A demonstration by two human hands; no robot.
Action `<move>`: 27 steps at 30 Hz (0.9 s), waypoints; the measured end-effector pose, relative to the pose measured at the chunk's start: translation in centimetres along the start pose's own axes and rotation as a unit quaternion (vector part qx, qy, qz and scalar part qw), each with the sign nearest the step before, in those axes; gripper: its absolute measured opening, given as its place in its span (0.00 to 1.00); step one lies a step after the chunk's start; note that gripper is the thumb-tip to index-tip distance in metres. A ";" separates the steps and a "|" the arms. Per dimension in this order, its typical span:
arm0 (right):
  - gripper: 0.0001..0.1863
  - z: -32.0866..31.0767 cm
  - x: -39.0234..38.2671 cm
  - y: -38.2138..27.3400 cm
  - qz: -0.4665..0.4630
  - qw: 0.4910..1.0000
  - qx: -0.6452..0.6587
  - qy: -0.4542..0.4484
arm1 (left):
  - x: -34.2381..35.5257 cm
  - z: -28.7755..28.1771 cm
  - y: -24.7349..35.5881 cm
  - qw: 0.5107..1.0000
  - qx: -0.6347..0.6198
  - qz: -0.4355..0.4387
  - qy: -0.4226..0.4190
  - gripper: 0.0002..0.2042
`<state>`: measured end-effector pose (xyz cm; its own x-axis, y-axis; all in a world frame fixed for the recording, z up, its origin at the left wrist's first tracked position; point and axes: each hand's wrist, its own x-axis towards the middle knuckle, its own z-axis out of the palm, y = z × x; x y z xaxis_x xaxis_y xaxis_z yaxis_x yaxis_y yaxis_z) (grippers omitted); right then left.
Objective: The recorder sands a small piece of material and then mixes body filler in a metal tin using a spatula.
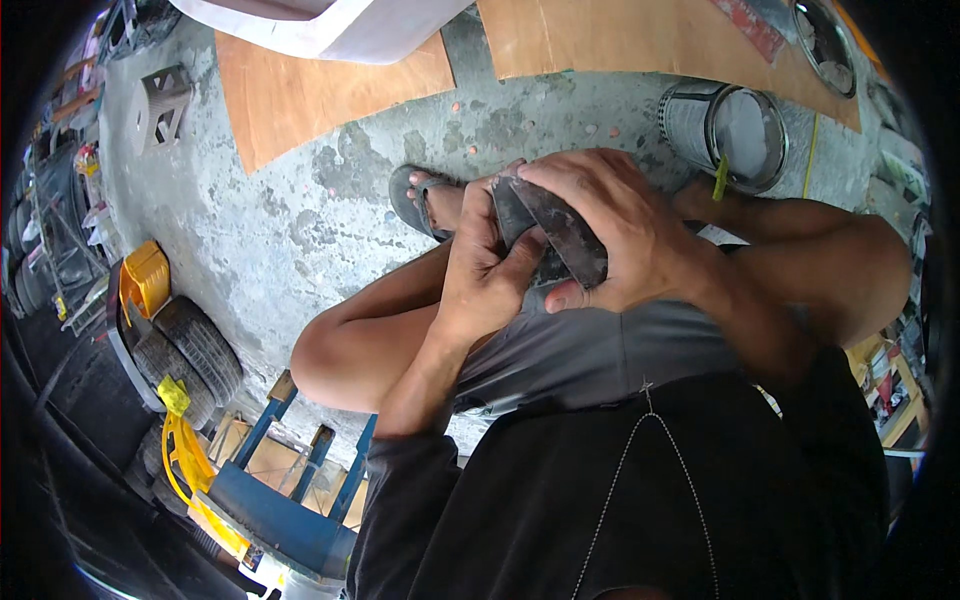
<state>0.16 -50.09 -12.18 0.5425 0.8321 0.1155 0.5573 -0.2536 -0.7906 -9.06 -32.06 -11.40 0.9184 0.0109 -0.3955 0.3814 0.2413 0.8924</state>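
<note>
Above my lap, both hands are closed around one dark bundle. My right hand [635,225] grips a flat, worn, brownish-black block [565,235], fingers over its far end and thumb at its near end. A dark grey folded sheet [512,212], which looks like sandpaper, lies against the block's left side. My left hand [475,280] pinches this sheet, with the thumb pressed on it beside the block. The underside of the block and part of the sheet are hidden by my fingers.
Ahead right lies an open metal can [690,118] with pale grey contents. Plywood sheets [330,95] and a white curved panel [360,28] are farther ahead. To the left are a grey plastic stool [163,108], tyres [200,345], a yellow container [146,278] and a blue metal frame [270,510].
</note>
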 end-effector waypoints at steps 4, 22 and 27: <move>0.55 0.0 -0.1 -0.3 0.018 1.000 0.007 0.014 | -0.1 0.1 0.0 0.998 0.064 0.017 0.010 0.23; 0.39 0.2 -0.2 0.0 0.013 0.999 -0.018 0.048 | 0.8 -2.3 1.9 0.977 -0.192 -0.049 0.080 0.32; 0.29 2.5 -0.7 -0.8 -0.006 0.998 -0.013 0.065 | 0.7 -2.1 0.8 0.898 -0.428 -0.099 0.033 0.28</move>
<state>-2.24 -49.27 -13.13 0.6118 0.7646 0.2026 0.5794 -0.2588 -0.7728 -8.35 -29.87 -11.41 0.8225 -0.0634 -0.5653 0.2897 0.9019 0.3204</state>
